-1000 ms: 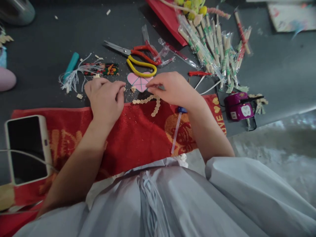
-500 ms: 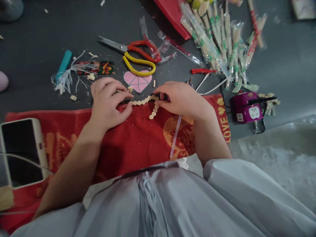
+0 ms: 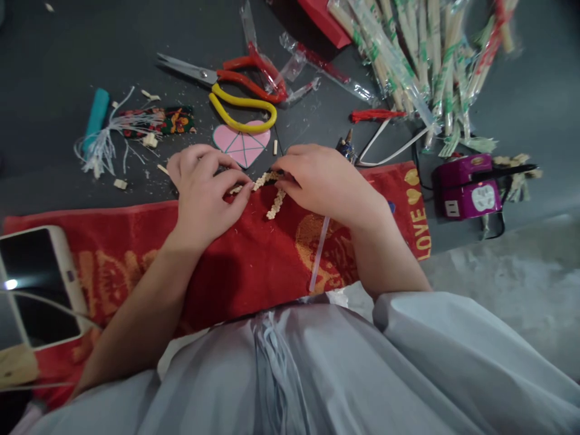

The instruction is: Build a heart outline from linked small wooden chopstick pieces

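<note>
One bent beige strip (image 3: 263, 180) runs between left fingers (image 3: 238, 200) and right fingers (image 3: 285, 164).

You have two bare hands, left hand (image 3: 205, 187) and right hand (image 3: 319, 176); one bumpy beige strip (image 3: 275, 208); one pair of scissors (image 3: 209, 77); one pink heart (image 3: 240, 148); one phone (image 3: 36, 296); one red towel (image 3: 244, 266); one purple box (image 3: 469, 190); one teal tube (image 3: 96, 115); and over ten wrapped sticks (image 3: 435, 42), overlapping too much to count exactly.

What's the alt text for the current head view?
A person's left hand and right hand are at a pale, bent, knobbly strip along a red cloth's far edge. Beyond lie orange-and-yellow-handled scissors, partly over a pink heart.
</note>
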Tool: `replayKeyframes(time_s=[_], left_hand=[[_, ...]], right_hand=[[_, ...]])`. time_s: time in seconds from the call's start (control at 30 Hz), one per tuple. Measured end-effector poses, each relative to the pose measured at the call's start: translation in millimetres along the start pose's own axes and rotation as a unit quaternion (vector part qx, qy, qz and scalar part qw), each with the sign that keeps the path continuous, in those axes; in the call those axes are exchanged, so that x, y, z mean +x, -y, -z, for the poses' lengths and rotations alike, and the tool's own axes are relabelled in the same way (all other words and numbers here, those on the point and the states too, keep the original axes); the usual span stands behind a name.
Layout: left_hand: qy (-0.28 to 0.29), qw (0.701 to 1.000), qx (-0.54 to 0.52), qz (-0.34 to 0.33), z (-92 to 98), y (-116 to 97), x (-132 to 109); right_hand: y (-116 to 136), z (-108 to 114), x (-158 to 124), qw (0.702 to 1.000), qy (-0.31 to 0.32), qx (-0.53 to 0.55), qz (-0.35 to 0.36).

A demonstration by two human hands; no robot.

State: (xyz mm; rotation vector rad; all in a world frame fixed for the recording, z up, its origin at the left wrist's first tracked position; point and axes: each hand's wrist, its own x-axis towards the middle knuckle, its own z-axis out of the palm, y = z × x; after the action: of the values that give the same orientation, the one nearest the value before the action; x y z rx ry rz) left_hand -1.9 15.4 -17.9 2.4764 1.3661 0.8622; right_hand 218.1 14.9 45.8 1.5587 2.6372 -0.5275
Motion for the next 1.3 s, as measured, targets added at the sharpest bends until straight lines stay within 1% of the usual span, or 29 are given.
replayKeyframes(time_s=[0.13,0.27,0.33,0.47,0.57,0.67,0.73,0.83,0.9,0.97,1.03,1.1,1.17,1.3], left_hand=[[-0.011,1.000,0.010,0.004,-4.9,2,2],[-0.031,1.000,0.002,-0.006,-8.0,3,2],[-0.025,1.000,-0.004,0.002,-7.3,0,3],[0.032,0.997,-0.014,0.073,-1.5,-11,5],[0.037,0.993,-0.026,0.112,4.5,-15,8],[-0.010,0.993,-0.041,0.113,10.2,-9,9],[-0.068,0.991,-0.049,0.102,14.0,-1,7],[-0.149,0.977,-0.052,0.140,19.8,11,6],[-0.156,0.973,-0.052,0.161,23.2,13,7],[-0.108,0.982,-0.047,0.150,25.2,9,9],[-0.023,0.993,-0.031,0.108,25.7,2,12],[0.056,0.995,-0.017,0.082,25.7,-6,14],[0.105,0.991,-0.009,0.081,25.9,-11,16],[0.164,0.981,0.000,0.100,27.9,-17,21]], right_hand=[[1,-1,-1,1.000,-0.003,0.002,-0.004],[2,-1,-1,1.000,0.005,0.002,-0.015],[3,0,-1,1.000,0.009,0.003,-0.019],[4,1,-1,1.000,0.013,-0.007,-0.023],[4,1,-2,1.000,0.010,-0.011,-0.020],[3,0,-2,1.000,0.007,-0.008,-0.016],[2,0,-2,1.000,0.009,-0.006,-0.014],[2,1,-2,1.000,0.016,-0.003,-0.011],[3,2,-1,1.000,0.024,-0.006,-0.014],[4,2,-1,0.999,0.027,-0.010,-0.018],[4,1,-1,0.999,0.022,-0.013,-0.019],[5,1,-1,1.000,0.018,-0.013,-0.019],[5,1,-1,1.000,0.018,-0.013,-0.018],[5,1,-1,1.000,0.021,-0.013,-0.017]])
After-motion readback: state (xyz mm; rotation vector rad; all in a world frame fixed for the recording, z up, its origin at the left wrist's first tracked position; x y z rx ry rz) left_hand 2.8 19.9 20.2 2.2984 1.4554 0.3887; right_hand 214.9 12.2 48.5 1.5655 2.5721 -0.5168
